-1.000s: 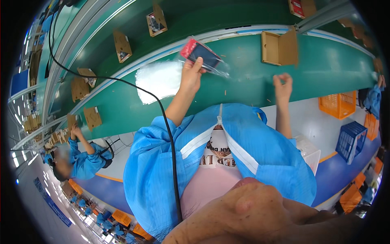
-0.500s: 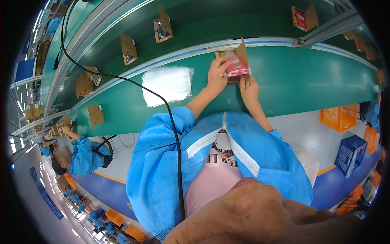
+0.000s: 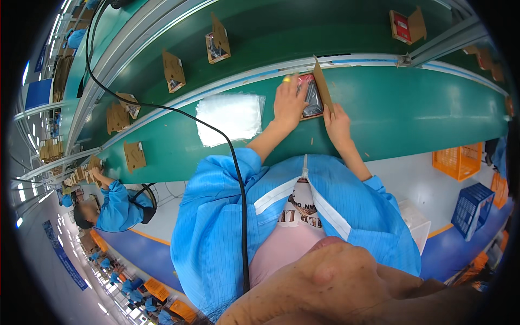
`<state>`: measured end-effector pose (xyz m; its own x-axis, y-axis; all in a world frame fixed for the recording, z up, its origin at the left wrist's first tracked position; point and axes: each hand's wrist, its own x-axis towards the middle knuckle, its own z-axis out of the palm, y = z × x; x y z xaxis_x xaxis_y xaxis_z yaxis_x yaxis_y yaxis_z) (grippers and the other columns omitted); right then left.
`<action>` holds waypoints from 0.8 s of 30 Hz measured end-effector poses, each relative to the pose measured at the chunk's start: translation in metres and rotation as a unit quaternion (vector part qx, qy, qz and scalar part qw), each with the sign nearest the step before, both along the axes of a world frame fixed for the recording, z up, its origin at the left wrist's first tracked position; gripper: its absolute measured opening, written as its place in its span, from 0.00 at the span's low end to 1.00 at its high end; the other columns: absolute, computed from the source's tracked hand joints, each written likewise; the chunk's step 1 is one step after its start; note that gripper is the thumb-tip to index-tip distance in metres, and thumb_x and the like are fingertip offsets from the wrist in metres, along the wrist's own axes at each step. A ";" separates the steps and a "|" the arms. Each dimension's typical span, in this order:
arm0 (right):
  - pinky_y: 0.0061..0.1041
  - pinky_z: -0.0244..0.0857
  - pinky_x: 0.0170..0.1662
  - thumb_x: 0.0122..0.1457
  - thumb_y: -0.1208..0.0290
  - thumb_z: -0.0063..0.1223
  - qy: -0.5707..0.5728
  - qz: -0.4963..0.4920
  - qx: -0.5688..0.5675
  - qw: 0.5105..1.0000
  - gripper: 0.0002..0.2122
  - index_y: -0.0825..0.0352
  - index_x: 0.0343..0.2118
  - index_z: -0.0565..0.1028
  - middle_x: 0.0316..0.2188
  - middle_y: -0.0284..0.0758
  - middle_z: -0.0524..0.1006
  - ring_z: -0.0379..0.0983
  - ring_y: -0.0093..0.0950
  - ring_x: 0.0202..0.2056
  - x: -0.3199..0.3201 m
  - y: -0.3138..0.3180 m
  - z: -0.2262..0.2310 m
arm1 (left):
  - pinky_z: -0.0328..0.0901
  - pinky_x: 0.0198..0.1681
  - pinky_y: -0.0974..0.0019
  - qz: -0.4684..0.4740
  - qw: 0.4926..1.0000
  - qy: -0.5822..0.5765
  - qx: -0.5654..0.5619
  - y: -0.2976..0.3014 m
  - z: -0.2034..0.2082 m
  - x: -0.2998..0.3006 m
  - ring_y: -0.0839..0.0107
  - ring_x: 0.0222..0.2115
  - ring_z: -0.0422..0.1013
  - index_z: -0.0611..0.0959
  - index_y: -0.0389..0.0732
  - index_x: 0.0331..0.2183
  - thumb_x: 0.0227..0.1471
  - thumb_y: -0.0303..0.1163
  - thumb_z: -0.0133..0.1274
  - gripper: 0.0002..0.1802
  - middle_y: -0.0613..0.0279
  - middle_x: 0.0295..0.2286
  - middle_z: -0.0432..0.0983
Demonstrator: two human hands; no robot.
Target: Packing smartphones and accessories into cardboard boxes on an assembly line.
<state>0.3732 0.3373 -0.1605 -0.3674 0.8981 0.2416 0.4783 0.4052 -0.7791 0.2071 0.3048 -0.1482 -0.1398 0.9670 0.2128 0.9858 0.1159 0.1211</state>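
A small brown cardboard box (image 3: 323,91) stands on the green workbench in front of me, its lid raised on the right side. Inside lies a dark item in clear plastic (image 3: 313,102), with red showing above it. My left hand (image 3: 289,102) rests over the box's left side, fingers apart and reaching onto the contents; a yellow spot shows on one finger. At the lower edge of the lid, my right hand (image 3: 338,125) grips the cardboard between thumb and fingers. Part of the contents is hidden under my left fingers.
A stack of clear plastic bags (image 3: 230,119) lies left of my hands. Beyond a metal rail, open boxes (image 3: 218,44) sit on a green surface, another box (image 3: 403,28) far right. A black cable (image 3: 184,112) hangs across. Another person (image 3: 116,206) works at left.
The red packet in clear plastic that my left hand held over the box is now down in it. My left fingers have spread, and my right hand has stayed by the lid.
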 end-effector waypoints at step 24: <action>0.31 0.67 0.40 0.50 0.62 0.57 0.061 -0.117 -0.008 0.991 0.24 0.75 0.46 0.69 0.39 0.49 0.74 0.74 0.37 0.37 -0.057 0.210 -0.038 | 0.50 0.58 0.48 -0.010 0.994 -0.105 0.040 0.015 -0.043 -0.007 0.45 0.55 0.54 0.69 0.31 0.47 0.50 0.29 0.48 0.22 0.42 0.53 0.58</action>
<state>0.3163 0.5470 -0.1982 -0.1164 0.9594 0.2569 0.4594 0.2813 -0.8425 0.1999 0.3199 -0.1910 -0.1704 0.9513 0.2568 0.9397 0.0784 0.3330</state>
